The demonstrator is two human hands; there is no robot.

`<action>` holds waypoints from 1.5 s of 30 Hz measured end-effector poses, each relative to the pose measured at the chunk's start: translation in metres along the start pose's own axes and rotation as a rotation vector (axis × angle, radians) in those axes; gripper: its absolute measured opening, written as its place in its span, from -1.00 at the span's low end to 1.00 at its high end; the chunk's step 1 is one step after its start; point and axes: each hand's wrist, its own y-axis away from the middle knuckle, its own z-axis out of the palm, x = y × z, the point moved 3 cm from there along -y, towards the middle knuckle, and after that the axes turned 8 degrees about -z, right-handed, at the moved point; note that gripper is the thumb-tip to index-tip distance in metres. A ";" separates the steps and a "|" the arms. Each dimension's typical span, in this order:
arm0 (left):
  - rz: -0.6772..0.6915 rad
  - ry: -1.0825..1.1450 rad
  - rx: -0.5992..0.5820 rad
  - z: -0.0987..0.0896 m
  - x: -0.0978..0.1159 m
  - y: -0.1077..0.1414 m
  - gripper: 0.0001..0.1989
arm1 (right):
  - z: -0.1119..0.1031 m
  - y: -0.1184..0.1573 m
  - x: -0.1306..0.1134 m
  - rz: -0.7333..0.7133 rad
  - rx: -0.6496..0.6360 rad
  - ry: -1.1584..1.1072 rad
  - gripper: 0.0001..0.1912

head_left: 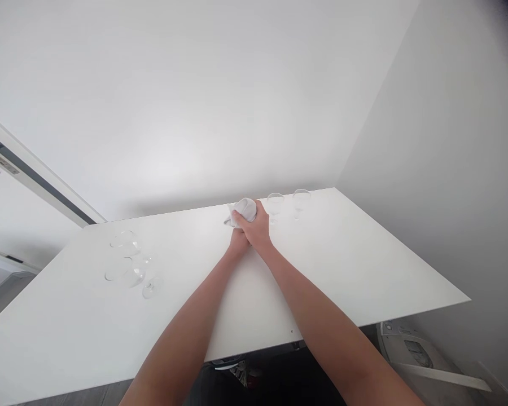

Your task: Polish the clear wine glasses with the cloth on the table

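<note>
A white cloth is bunched up near the far edge of the table, and my right hand is closed around it, thumb across the front. Lower down and partly behind it, my left hand is closed; its fingers and whatever they grip are hidden. Whether something is wrapped inside the cloth cannot be made out. Just right of my hands stands a clear stemmed glass, upright, with a second stemmed glass beside it.
At the left of the white table, one stemmed glass lies on its side, with another tipped glass nearer me. A wall backs the table. Below its right front edge is a pale appliance.
</note>
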 end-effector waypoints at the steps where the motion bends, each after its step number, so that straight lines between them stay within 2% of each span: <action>1: 0.017 -0.050 -0.031 -0.001 -0.001 0.000 -0.71 | 0.001 0.000 0.002 0.057 -0.013 -0.075 -0.51; 3: 0.033 -0.104 -0.042 -0.004 -0.005 -0.001 -0.69 | 0.004 -0.002 0.007 0.116 -0.080 -0.149 -0.54; 7: -0.047 -0.075 0.030 -0.008 -0.012 -0.004 -0.72 | 0.004 -0.006 0.020 0.183 -0.193 -0.121 -0.50; 10: -0.068 -0.089 0.078 -0.010 -0.011 -0.006 -0.74 | 0.004 -0.009 0.024 0.178 -0.232 -0.201 -0.50; 15: -0.005 -0.003 0.147 -0.016 -0.003 -0.007 -0.73 | 0.011 -0.005 0.020 0.074 -0.147 -0.279 -0.53; 19: 0.023 0.111 0.049 -0.012 -0.001 -0.006 -0.65 | 0.011 -0.001 0.017 0.034 -0.107 -0.280 -0.50; 23: -0.022 0.155 -0.100 -0.007 0.002 -0.006 -0.50 | 0.002 -0.002 0.024 0.058 0.004 -0.325 -0.50; 25: -0.032 0.227 -0.150 -0.010 0.006 -0.008 -0.58 | 0.000 -0.003 0.028 0.079 0.039 -0.374 -0.50; 27: -0.008 0.360 -0.051 -0.019 0.011 -0.011 -0.72 | 0.002 -0.002 0.030 0.102 0.042 -0.398 -0.49; 29: 0.024 0.492 0.110 -0.030 0.013 -0.012 -0.74 | 0.006 0.000 0.032 0.152 -0.029 -0.431 -0.48; 30: 0.028 0.536 0.150 -0.032 0.014 -0.013 -0.69 | 0.009 0.000 0.033 0.196 -0.096 -0.467 -0.47; 32: 0.017 0.545 0.111 -0.031 0.016 -0.011 -0.53 | 0.011 0.001 0.035 0.318 -0.268 -0.559 -0.46; 34: 0.018 0.479 0.002 -0.024 0.017 -0.008 -0.41 | 0.009 0.001 0.039 0.424 -0.428 -0.626 -0.45; 36: 0.019 0.392 -0.071 -0.017 0.017 -0.005 -0.38 | 0.003 -0.001 0.043 0.461 -0.540 -0.642 -0.45; 38: 0.023 0.339 -0.065 -0.015 0.016 -0.005 -0.39 | 0.000 -0.002 0.047 0.446 -0.599 -0.597 -0.47; 40: 0.060 0.315 0.007 -0.016 0.014 -0.006 -0.43 | 0.000 -0.001 0.050 0.389 -0.559 -0.424 -0.52; 43: 0.154 0.304 0.109 -0.023 0.013 -0.009 -0.50 | 0.004 0.001 0.051 0.268 -0.344 -0.094 -0.61; 45: 0.160 0.327 0.124 -0.027 0.012 -0.012 -0.50 | 0.009 0.004 0.050 0.283 -0.310 -0.124 -0.62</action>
